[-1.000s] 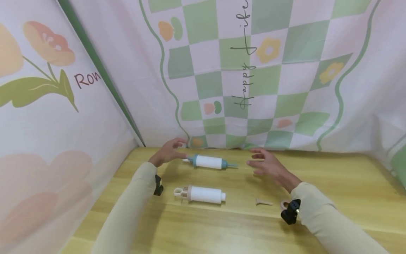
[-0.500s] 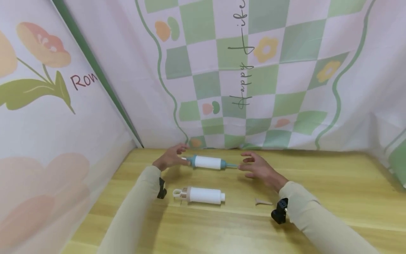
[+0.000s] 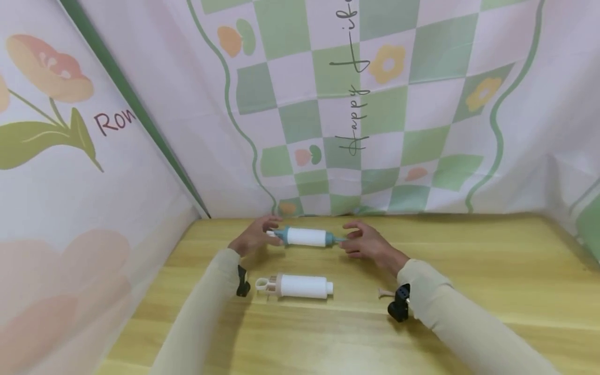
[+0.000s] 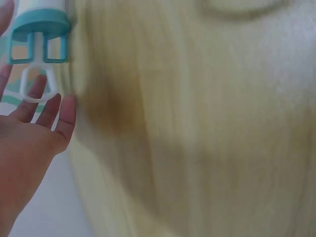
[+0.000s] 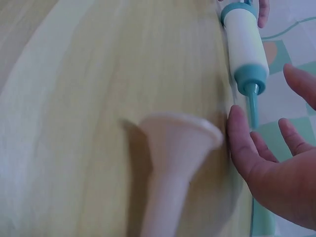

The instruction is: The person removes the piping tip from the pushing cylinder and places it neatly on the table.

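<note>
A teal-ended syringe [image 3: 306, 237] with a white barrel lies near the table's back edge. Its white pull handle [image 4: 25, 84] is at the left, its thin teal tip [image 5: 253, 106] at the right. My left hand [image 3: 250, 238] is around the handle end, fingers spread and slightly bent beside the ring. At the other end my right hand [image 3: 370, 244] has its fingertips right at the teal tip, thumb and fingers apart. Nearer me lies a second syringe [image 3: 303, 287], white with a beige collar and ring handle. A pinkish funnel-shaped nozzle [image 5: 175, 143] lies below my right wrist.
The wooden table [image 3: 328, 333] meets a checked cloth curtain [image 3: 384, 104] right behind the teal syringe. Another printed curtain [image 3: 61, 208] hangs along the left side. A black wrist camera [image 3: 400, 303] partly hides the nozzle in the head view.
My right hand has moved left to the teal syringe's tip. My left hand has shifted slightly right around its handle end. The pinkish ring at right is now hidden behind my right wrist.
</note>
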### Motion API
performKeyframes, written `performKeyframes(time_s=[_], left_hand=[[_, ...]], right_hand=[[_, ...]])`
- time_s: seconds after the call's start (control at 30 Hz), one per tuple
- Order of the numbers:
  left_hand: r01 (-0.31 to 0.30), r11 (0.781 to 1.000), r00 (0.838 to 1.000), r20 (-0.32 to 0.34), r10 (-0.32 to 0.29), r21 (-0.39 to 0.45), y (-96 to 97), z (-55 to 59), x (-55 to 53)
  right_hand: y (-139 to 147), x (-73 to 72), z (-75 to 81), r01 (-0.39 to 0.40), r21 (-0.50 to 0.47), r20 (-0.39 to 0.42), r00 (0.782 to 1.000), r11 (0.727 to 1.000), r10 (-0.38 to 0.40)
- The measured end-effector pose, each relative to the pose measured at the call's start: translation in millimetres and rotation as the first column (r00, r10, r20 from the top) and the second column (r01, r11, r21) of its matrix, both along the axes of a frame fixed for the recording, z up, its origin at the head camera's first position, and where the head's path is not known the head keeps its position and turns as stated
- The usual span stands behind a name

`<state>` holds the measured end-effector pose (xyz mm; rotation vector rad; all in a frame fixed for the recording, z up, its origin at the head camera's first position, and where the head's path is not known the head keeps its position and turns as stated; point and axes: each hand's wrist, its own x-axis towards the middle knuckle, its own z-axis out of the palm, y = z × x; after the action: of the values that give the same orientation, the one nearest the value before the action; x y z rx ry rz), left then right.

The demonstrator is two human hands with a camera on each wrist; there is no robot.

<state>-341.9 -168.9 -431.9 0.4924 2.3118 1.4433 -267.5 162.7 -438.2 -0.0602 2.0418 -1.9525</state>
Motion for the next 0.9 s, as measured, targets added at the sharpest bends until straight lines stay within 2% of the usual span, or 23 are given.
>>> performKeyframes(time_s=[0.1,0.27,0.6,0.9], left_hand=[[-0.017,0.999,1.0,0.018,0.016,0.044,0.9,-6.6,0.5],[-0.029,0.997,0.999,0.02,0.028,0.078,2.6,-10.9,0.8],[-0.015,0.996,1.0,0.02,0.013,0.09,7.5,-13.3,-1.0],[0.019,0.998,0.999,-0.032,-0.017,0.06,9.9,-15.5,-0.5]], right_hand=[[-5.1,-1.6,-4.5,0.006,-0.008,-0.006,1.0,1.0,-0.006],[-12.0,-3.1,-7.8,0.009,-0.007,-0.014,1.0,1.0,-0.009],[-25.7,-6.8,-5.0,0.029,0.045,0.002,1.0,0.999,-0.03],[-30.1,-6.4,-7.5,0.099,0.078,0.009,0.995,0.992,-0.1]])
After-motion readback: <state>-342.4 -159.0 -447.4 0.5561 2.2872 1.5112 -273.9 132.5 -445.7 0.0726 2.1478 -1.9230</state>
